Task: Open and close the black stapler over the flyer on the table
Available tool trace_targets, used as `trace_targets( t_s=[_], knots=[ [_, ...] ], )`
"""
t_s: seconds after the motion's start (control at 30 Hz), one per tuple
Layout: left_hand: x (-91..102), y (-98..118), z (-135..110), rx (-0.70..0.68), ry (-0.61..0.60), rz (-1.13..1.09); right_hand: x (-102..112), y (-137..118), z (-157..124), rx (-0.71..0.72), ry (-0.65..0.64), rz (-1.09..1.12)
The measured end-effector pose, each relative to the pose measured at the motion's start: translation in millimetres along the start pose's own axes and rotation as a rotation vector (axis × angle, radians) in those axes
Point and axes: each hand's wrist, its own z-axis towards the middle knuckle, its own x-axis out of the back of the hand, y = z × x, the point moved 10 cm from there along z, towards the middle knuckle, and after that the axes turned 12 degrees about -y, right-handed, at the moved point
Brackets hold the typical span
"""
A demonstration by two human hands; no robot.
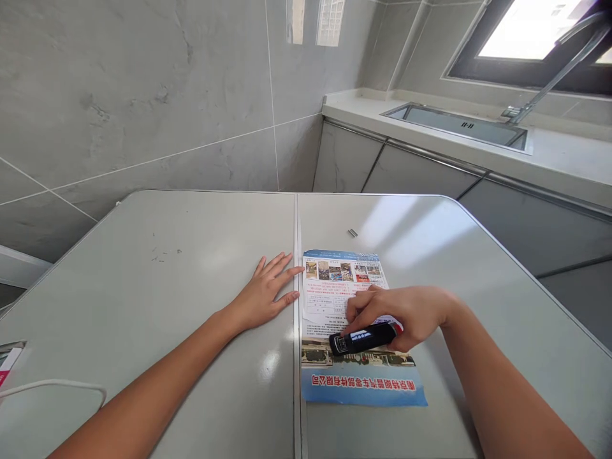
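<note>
A printed leaflet (pixel 344 284) with photos and red text lies on the grey folding table (pixel 191 274), right of its centre seam. My right hand (pixel 406 312) is closed round a small black stapler (pixel 361 338) and holds it over the middle of the leaflet. My left hand (pixel 265 293) lies flat on the table with fingers stretched out, fingertips touching the leaflet's left edge. It holds nothing.
A small strip of staples (pixel 352 233) lies on the table beyond the leaflet. A white cable (pixel 57 386) and a paper's corner (pixel 9 363) sit at the table's left edge. A counter with a sink (pixel 459 124) and tap (pixel 549 80) stands to the right.
</note>
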Motion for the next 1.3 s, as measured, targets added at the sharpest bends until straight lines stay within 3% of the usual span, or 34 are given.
trace_targets(
  t_s=[0.37, 0.57, 0.77, 0.97, 1.13, 1.3],
  knots=[
    [8.7, -4, 8, 0.036, -0.001, -0.069, -6, 13, -4, 0.002, -0.033, 0.02],
    [14.3, 4, 28, 0.006, -0.028, -0.122, -9, 19, -7, -0.001, -0.037, 0.012],
    [29.0, 11, 44, -0.046, 0.17, -0.323, -7, 17, -7, -0.029, -0.043, 0.035],
    [41.0, 20, 21, -0.059, 0.242, -0.602, -2, 10, -12, -0.046, -0.037, 0.028],
    [60.3, 30, -7, -0.035, 0.299, -0.619, 5, 6, -21, -0.032, 0.002, -0.005],
    [58.0, 17, -24, 0.0, 0.34, -0.652, 5, -1, -14, 0.015, -0.001, -0.051]
  ],
)
